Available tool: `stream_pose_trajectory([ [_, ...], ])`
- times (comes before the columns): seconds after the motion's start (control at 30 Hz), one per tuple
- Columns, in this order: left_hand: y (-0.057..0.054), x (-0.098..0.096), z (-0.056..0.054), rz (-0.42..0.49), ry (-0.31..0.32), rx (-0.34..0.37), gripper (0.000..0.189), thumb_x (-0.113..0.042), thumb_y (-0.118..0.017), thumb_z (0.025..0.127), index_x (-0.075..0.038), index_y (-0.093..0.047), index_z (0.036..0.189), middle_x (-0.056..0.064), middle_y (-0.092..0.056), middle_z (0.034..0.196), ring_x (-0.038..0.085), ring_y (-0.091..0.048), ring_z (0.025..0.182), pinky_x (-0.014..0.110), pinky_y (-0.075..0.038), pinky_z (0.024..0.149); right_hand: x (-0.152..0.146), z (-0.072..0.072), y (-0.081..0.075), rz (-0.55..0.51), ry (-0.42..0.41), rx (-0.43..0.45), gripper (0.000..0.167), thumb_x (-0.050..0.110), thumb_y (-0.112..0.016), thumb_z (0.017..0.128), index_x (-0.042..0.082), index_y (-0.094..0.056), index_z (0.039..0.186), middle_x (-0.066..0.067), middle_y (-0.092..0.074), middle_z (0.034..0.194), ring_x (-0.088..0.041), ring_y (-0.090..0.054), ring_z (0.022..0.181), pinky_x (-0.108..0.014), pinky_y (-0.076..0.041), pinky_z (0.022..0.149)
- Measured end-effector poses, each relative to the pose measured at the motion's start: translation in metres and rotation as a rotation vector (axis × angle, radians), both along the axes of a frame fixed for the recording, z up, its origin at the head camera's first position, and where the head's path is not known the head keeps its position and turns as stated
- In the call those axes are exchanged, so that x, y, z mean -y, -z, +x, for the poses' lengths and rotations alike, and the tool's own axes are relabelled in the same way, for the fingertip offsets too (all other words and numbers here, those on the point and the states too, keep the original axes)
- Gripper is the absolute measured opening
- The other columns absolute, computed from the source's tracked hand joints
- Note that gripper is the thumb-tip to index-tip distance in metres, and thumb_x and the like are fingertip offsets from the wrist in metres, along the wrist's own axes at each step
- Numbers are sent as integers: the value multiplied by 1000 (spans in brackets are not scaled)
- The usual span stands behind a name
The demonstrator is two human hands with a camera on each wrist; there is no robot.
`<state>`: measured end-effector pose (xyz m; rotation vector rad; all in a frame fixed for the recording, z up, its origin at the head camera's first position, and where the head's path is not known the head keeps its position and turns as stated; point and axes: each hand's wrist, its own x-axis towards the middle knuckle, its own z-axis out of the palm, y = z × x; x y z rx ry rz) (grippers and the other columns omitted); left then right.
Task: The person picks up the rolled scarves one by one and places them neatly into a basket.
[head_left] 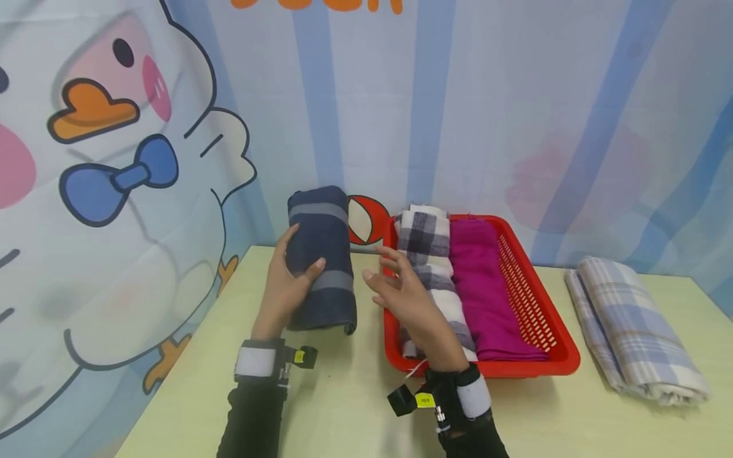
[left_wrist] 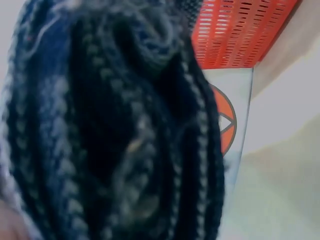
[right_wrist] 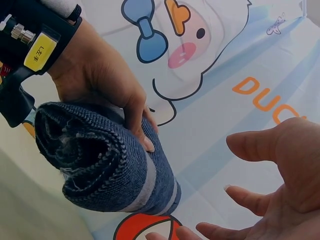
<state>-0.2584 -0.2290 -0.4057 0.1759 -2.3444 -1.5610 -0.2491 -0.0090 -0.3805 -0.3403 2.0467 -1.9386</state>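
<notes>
My left hand (head_left: 284, 285) grips a rolled navy towel with grey stripes (head_left: 322, 254), thumb over its top and fingers along its left side. The roll appears held up off the table; its coiled end (left_wrist: 125, 125) fills much of the left wrist view. My right hand (head_left: 403, 299) holds nothing, its fingers apart and loosely bent, between the roll and a red plastic basket (head_left: 564, 356). Inside the basket lie a folded black-and-white checked cloth (head_left: 429, 254) at left and a folded magenta cloth (head_left: 487, 292) beside it.
To the right of the basket, a folded blue-and-white plaid cloth (head_left: 630, 331) lies on the pale table (head_left: 349, 407). A printed duck backdrop (head_left: 378, 95) hangs close behind the table's back edge.
</notes>
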Motion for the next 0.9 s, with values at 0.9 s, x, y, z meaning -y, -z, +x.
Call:
stream_pose_trajectory([
  [0.9, -16, -16, 13, 100, 37, -140, 77, -30, -75, 88, -33, -32, 153, 6, -24, 164, 39, -26, 149, 66, -29, 115, 2, 4, -1, 25, -21, -31, 66, 30, -62, 98, 25, -28, 153, -11, -25, 161, -38, -41, 140, -53, -42, 112],
])
